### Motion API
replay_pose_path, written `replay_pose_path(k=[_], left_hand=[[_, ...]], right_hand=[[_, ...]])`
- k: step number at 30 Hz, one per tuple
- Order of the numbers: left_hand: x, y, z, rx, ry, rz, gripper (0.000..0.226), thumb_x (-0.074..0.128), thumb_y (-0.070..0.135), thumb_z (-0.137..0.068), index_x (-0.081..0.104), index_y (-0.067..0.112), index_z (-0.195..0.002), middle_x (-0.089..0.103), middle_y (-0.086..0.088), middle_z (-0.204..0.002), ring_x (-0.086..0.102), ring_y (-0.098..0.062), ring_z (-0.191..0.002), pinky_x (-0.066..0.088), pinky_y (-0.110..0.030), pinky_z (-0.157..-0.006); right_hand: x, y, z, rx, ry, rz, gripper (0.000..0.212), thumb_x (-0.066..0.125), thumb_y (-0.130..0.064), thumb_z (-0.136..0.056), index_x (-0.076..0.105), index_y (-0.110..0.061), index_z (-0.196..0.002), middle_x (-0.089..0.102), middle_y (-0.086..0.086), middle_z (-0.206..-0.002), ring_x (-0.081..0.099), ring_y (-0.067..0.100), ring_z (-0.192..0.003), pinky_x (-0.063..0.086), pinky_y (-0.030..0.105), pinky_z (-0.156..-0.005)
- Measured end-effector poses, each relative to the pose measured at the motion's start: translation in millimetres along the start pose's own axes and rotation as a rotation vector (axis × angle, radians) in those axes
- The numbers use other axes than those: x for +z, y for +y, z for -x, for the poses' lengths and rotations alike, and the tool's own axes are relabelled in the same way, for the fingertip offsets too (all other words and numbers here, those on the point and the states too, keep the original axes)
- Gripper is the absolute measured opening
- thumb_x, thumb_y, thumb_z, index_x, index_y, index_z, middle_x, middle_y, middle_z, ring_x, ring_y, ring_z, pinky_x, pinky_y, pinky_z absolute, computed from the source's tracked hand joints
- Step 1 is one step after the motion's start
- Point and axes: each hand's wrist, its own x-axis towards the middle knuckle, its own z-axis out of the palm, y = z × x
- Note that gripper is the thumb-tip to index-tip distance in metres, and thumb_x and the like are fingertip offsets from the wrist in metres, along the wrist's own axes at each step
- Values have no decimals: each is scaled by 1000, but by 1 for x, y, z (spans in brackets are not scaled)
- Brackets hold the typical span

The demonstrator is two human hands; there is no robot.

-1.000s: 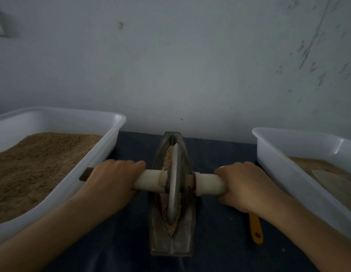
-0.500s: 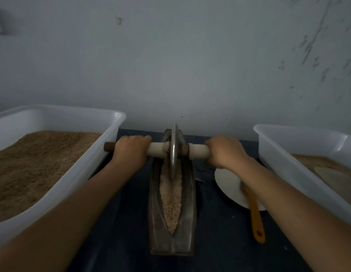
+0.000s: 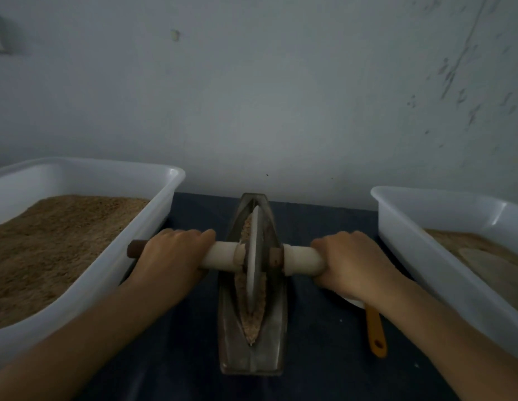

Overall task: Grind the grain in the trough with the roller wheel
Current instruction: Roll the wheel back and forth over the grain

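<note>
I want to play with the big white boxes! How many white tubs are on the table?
2. One tub sits at the left, beside the left hand, piled with brown grain. The other tub sits at the right, past the right hand. Both run off the picture's edges.

Metal roller wheel (image 3: 253, 256) stands upright mid-trough (image 3: 252, 354) (boat-shaped, grey), cutting through brown grain (image 3: 256, 314).

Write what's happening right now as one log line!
left hand: gripping axle handle | right hand: gripping axle handle | roller wheel: upright in trough, mid-length | grain: in groove, both ends
</note>
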Motion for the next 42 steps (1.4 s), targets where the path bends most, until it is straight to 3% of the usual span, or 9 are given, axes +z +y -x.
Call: replay_pose_path(k=[6,9,13,19,25,31,36,40,42], left_hand=[[-14,-2,16,33,-34,34,28,54,45,-85,26,42,-86,48,17,-87,48,1,-78,31,-16,-68],[-9,-1,6,2,-36,32,21,55,41,-86,35,38,-92,55,14,-95,55,-3,-87,32,-17,-69],[5,-2,-17,-61,-29,-24,18,55,35,-88,40,31,-98,58,10,-106,57,-9,-95,36,-21,-76],[23,-9,-56,-115,24,-74,17,56,29,-88,47,22,-100,61,1,-103,59,-16,-94,39,-27,-80],[29,-13,-77,-156,73,-75,16,54,26,-88,50,17,-100,63,-3,-102,60,-21,-94,39,-29,-77],[28,-12,-50,-95,60,-60,19,57,30,-87,46,22,-101,61,3,-105,59,-15,-94,38,-25,-79],[9,0,-10,-30,63,-26,24,59,35,-85,44,30,-103,58,11,-107,56,-8,-99,36,-22,-84],[-9,4,18,6,61,20,26,61,40,-83,43,37,-102,57,15,-103,55,-5,-98,30,-20,-76],[-13,2,25,9,27,10,28,57,45,-84,32,42,-97,53,18,-102,53,0,-98,27,-17,-74]], right_hand=[[-13,-4,13,5,-147,76,7,56,-38,-84,50,-34,-84,59,-10,-86,59,11,-89,30,25,-72],[-12,-4,4,6,-132,49,16,57,-35,-83,41,-34,-79,57,-10,-84,57,13,-88,31,26,-70],[0,3,-21,33,-98,23,16,60,-39,-82,49,-29,-84,62,-5,-95,58,17,-88,32,26,-66],[14,17,-59,109,-21,31,19,62,-35,-78,46,-28,-73,55,-5,-78,45,15,-66,20,25,-47],[18,23,-80,141,48,8,10,62,-24,-79,52,-23,-77,62,1,-88,53,19,-73,33,25,-54],[12,12,-52,97,56,43,18,62,-31,-81,45,-26,-77,63,0,-90,55,19,-75,24,25,-49],[1,-2,-6,71,-26,-25,14,56,-39,-84,45,-31,-81,62,-5,-88,58,15,-79,32,26,-60],[-8,-7,21,60,-47,-36,8,55,-38,-84,49,-33,-86,55,-11,-80,52,9,-73,25,19,-51],[-11,-7,25,43,-53,-14,11,56,-38,-83,53,-35,-93,59,-12,-87,56,8,-81,28,20,-59]])
